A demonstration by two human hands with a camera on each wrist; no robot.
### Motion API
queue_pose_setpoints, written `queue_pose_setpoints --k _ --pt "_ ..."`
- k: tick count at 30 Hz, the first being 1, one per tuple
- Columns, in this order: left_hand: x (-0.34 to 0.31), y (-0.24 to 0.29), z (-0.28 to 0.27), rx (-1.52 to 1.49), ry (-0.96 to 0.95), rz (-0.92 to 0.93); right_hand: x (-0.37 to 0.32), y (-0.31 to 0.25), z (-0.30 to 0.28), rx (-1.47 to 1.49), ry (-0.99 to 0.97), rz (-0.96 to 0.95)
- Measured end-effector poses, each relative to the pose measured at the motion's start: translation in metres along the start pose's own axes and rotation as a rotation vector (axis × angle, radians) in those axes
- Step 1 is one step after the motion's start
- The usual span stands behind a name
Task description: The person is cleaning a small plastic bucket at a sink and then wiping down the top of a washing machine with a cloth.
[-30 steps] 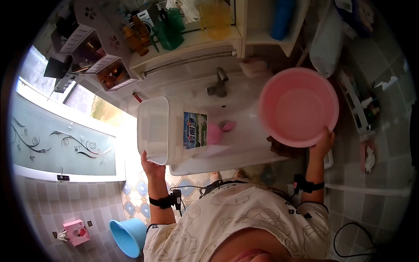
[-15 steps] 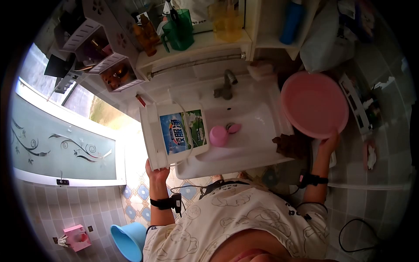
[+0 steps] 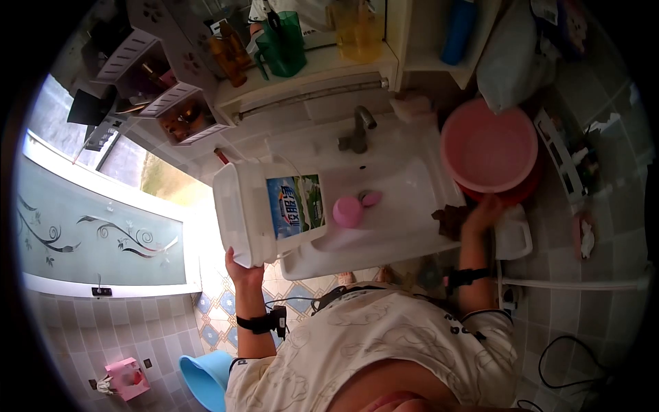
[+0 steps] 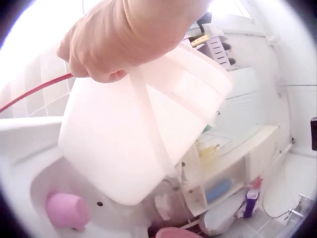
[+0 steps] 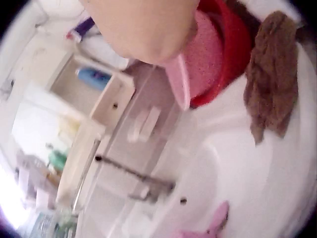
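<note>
At the left of the sink, my left hand (image 3: 245,269) grips the rim of a white plastic bucket (image 3: 240,206) with a blue and green printed label. The bucket is tipped on its side over the sink (image 3: 412,199), mouth toward the left. In the left wrist view its pale wall (image 4: 114,134) hangs below the hand. My right hand (image 3: 484,214), blurred, is at the near edge of a pink basin (image 3: 489,144). That basin sits in a red basin (image 3: 511,196). In the right wrist view the fingers are hidden behind the wrist; I cannot tell whether they hold the rim.
A pink cup (image 3: 348,212) lies in the sink below the faucet (image 3: 355,137). A brown cloth (image 3: 449,221) drapes over the sink's right edge, near a white container (image 3: 513,233). A shelf above holds a green jug (image 3: 281,44). A blue bucket (image 3: 206,378) stands on the floor.
The pink basin moved right, then settled back into the red one. My right hand shifted left along its near edge. The white bucket turned label-up, then tipped partly back, still in my left hand.
</note>
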State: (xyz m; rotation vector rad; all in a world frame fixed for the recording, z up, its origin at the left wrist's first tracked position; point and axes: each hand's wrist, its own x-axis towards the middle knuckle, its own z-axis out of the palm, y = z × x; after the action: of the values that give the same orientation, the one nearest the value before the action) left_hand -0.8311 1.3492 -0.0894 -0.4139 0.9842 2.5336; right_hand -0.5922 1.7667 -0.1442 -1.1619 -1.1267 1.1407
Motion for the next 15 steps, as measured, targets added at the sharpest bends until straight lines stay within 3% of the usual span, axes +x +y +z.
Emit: queue_pose_setpoints --k 1,2,3,4,6,9,10,12,13,15 --pt "0.006 -0.001 -0.009 0.010 -0.018 0.025 -0.016 0.020 0.017 0.066 -0.287 0.115" --pt "0.009 0.002 -0.015 0.027 -0.034 0.048 -0.023 0.050 0.038 -0.470 -0.610 -0.214" --pt "0.009 0.009 -0.015 0.030 -0.035 0.055 -0.058 0.065 0.073 -0.581 -1.003 -0.515" --pt "0.004 0.006 -0.010 0.081 -0.042 0.086 -0.055 0.076 0.077 -0.585 -1.099 -0.309" --pt "-0.007 0.010 0.006 0.187 0.015 0.264 -0.100 0.078 0.135 -0.951 -1.275 -0.542" --pt "-0.006 0.016 0.013 0.204 -0.022 0.310 -0.129 0.089 0.158 -1.051 -1.357 -0.485" --pt "-0.015 0.010 0.020 0.277 0.002 0.356 -0.134 0.101 0.154 -1.052 -1.357 -0.484" --pt "-0.019 0.008 0.034 0.356 0.007 0.408 -0.141 0.124 0.160 -1.067 -1.171 -0.786" --pt "-0.023 0.005 0.037 0.375 0.015 0.398 -0.140 0.129 0.161 -1.067 -1.171 -0.785" --pt "-0.017 -0.002 0.042 0.409 -0.011 0.345 -0.126 0.119 0.156 -0.933 -1.334 -0.575"
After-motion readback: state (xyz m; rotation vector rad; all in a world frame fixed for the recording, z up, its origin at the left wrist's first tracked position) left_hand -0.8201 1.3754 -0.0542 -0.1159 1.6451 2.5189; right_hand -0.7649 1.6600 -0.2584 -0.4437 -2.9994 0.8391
